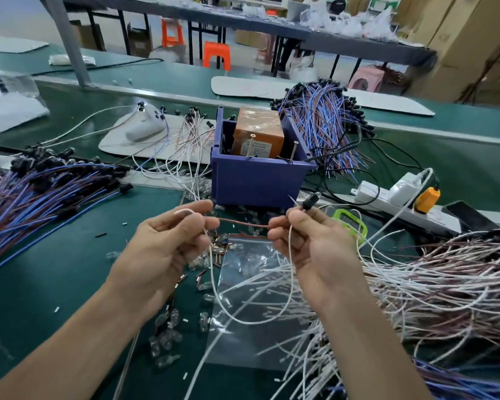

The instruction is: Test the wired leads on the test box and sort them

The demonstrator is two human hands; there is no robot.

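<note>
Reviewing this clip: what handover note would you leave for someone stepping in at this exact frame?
Hands: left hand and right hand both pinch one lead, brown wire taut between them, white wire looping below, socket end above the right hand.
Box: the test box sits in the purple bin beyond the hands; the lead is not touching it.
Done: which piles are tested cannot be told.
Left: test this lead, sort it; white-brown pile at right, blue pile at left.
</note>
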